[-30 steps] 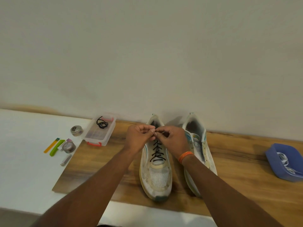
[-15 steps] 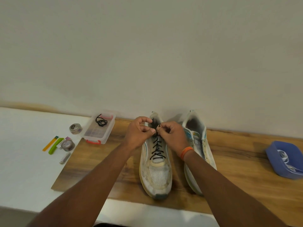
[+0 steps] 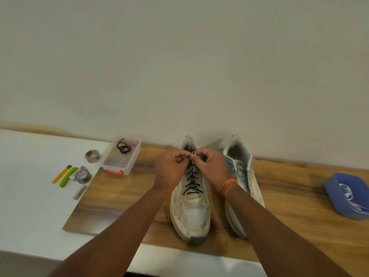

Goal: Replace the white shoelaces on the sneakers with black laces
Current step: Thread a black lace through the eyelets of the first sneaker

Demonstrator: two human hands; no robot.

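- Head view: left hand (image 3: 169, 170) and right hand (image 3: 211, 168) pinch the black lace (image 3: 192, 179) ends together.
- Both meet over the left sneaker (image 3: 191, 212) collar, toward the desk's (image 3: 279, 226) back edge.

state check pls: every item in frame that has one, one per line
left sneaker: black lace crisscrossed up the eyelets
right sneaker: no lace visible
left hand: pinching black lace at top
right hand: pinching black lace at top
clear box: open, spare black lace coiled inside
blue tray: holds white laces
tape roll: lying flat
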